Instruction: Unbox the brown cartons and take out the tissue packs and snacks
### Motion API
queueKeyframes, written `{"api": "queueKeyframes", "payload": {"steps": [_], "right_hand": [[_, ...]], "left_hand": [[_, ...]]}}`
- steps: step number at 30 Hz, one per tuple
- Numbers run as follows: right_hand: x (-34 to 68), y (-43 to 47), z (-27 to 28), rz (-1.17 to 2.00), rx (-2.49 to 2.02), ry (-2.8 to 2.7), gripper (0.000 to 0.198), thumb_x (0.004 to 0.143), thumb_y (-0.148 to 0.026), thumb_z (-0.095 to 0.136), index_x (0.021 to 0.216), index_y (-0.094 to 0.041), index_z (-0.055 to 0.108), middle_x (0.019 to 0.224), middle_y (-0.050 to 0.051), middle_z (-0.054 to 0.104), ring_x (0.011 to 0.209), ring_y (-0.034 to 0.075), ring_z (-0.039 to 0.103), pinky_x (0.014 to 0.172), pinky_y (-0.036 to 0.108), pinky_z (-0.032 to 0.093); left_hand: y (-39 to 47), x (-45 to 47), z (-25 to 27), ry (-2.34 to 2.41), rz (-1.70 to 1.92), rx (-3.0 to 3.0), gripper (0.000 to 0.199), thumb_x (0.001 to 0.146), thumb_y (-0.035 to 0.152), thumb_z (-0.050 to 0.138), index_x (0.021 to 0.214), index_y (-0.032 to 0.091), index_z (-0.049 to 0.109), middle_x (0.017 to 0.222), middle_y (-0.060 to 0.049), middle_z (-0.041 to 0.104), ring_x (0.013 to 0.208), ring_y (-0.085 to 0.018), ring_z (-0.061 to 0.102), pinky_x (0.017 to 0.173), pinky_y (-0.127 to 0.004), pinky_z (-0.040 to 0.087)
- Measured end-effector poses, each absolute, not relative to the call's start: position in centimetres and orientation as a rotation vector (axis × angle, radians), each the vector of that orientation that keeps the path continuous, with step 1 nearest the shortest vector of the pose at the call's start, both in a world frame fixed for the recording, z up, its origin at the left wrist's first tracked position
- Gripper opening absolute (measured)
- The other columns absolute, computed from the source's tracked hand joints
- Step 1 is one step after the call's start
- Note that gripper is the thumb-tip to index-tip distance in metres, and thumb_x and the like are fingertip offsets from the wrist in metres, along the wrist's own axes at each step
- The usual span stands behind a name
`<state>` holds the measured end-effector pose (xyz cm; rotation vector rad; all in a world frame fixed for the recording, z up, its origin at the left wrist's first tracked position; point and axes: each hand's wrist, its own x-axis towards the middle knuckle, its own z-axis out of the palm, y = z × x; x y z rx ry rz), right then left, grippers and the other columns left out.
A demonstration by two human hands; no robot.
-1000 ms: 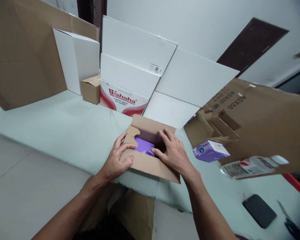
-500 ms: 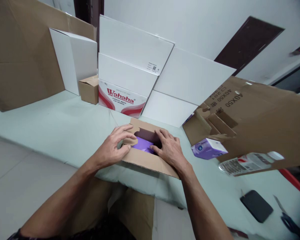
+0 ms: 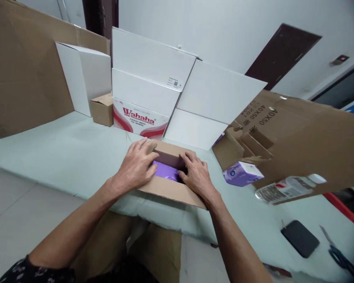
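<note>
An open cardboard box (image 3: 172, 190) sits at the table's front edge, its long front flap folded outward. Inside lies a purple carton (image 3: 165, 169), partly covered by the box walls and my fingers. My left hand (image 3: 138, 163) grips the box's left end, fingers curled over the side and thumb at the front edge. At the opposite end, my right hand (image 3: 195, 169) grasps the rim, with its thumb reaching inside and its fingers by the back wall. Right of the box stands a purple and white carton (image 3: 242, 174), touched by neither hand.
A clear plastic bottle (image 3: 290, 188) lies to the right. Nearer are a black flat case (image 3: 300, 238) and scissors (image 3: 338, 253). Behind stand a white Wahaha box (image 3: 141, 120), a small brown box (image 3: 102, 110) and an open brown carton (image 3: 228, 149). Large cardboard panels (image 3: 306, 145) border the table.
My left hand has closed over the box's left end, covering the small flap that showed before. My right hand stays at the right end. The view has shifted slightly.
</note>
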<state>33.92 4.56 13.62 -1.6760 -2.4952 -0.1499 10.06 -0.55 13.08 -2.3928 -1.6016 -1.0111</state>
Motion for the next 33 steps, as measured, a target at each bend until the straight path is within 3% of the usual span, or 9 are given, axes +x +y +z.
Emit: {"api": "queueKeyframes", "payload": {"steps": [7,9,12,14,17,22,27,31,33], "right_hand": [[35.1,4.2,14.0,0.034,-1.646,-2.311,0.053,0.088,-0.024,0.06,0.14,-0.017,0.063,0.158,0.018,0.049,0.143,0.037,0.048,0.113,0.053,0.043],[36.3,4.2,14.3,0.169,-1.576,-2.201,0.048,0.086,-0.028,0.06,0.133,-0.018,0.068,0.157,0.016,0.052,0.141,0.035,0.051,0.112,0.052,0.045],[38.8,4.2,14.9,0.489,-1.488,-1.981,0.048,0.084,-0.038,0.062,0.128,-0.02,0.07,0.145,0.014,0.063,0.127,0.032,0.063,0.1,0.046,0.054],[40.7,4.1,15.0,0.65,-1.47,-1.826,0.053,0.082,-0.045,0.065,0.128,-0.021,0.07,0.13,0.013,0.07,0.114,0.029,0.069,0.091,0.042,0.057],[43.1,4.0,14.2,0.699,-1.486,-1.655,0.06,0.077,-0.051,0.07,0.128,-0.019,0.07,0.116,0.012,0.074,0.103,0.027,0.07,0.084,0.038,0.057],[45.2,4.0,11.7,0.68,-1.589,-1.705,0.06,0.082,-0.053,0.066,0.13,-0.018,0.071,0.114,0.013,0.076,0.098,0.026,0.071,0.083,0.039,0.058],[45.1,3.9,11.0,0.307,-1.706,-1.972,0.049,0.094,-0.046,0.049,0.127,-0.018,0.072,0.132,0.016,0.072,0.117,0.031,0.068,0.1,0.047,0.054],[44.2,3.0,12.7,-0.207,-1.693,-2.138,0.041,0.094,-0.04,0.053,0.12,-0.018,0.076,0.135,0.018,0.069,0.119,0.036,0.065,0.1,0.055,0.052],[43.3,2.4,14.1,-0.308,-1.582,-2.218,0.035,0.093,-0.036,0.056,0.117,-0.02,0.076,0.131,0.016,0.071,0.118,0.036,0.065,0.098,0.053,0.053]], "left_hand": [[-1.7,8.9,10.0,-1.994,-1.755,-2.092,0.042,0.092,0.02,0.043,0.122,0.012,0.071,0.125,-0.016,0.073,0.116,-0.028,0.067,0.098,-0.042,0.054],[-2.0,8.8,9.6,-2.141,-1.916,-2.013,0.042,0.091,0.026,0.045,0.121,0.012,0.071,0.108,-0.012,0.076,0.093,-0.024,0.069,0.084,-0.037,0.055],[-2.4,8.8,9.0,-2.342,-2.036,-1.928,0.044,0.09,0.035,0.049,0.121,0.014,0.072,0.068,0.001,0.061,0.058,-0.017,0.05,0.061,-0.031,0.045],[-2.4,8.8,8.7,-2.392,-2.105,-1.888,0.046,0.088,0.039,0.052,0.121,0.015,0.073,0.06,0.004,0.051,0.054,-0.016,0.043,0.058,-0.03,0.041],[-2.2,8.9,8.3,-2.399,-2.205,-1.89,0.051,0.082,0.045,0.061,0.122,0.015,0.072,0.07,0.001,0.061,0.061,-0.017,0.051,0.064,-0.031,0.046],[-2.2,8.9,8.7,-2.448,-2.29,-1.908,0.068,0.077,0.058,0.068,0.128,0.013,0.069,0.11,-0.011,0.075,0.089,-0.025,0.067,0.085,-0.037,0.054],[-2.4,8.6,9.0,-2.484,-2.247,-2.001,0.076,0.076,0.062,0.066,0.135,0.015,0.065,0.132,-0.015,0.069,0.12,-0.034,0.064,0.102,-0.046,0.052],[-2.4,7.8,10.0,-2.364,-1.998,-2.051,0.069,0.073,0.059,0.065,0.128,0.017,0.069,0.154,-0.02,0.051,0.143,-0.038,0.05,0.116,-0.053,0.043],[-2.5,7.4,11.6,-2.245,-1.848,-2.054,0.062,0.073,0.055,0.066,0.123,0.019,0.072,0.156,-0.019,0.049,0.148,-0.038,0.045,0.12,-0.055,0.038]]}}
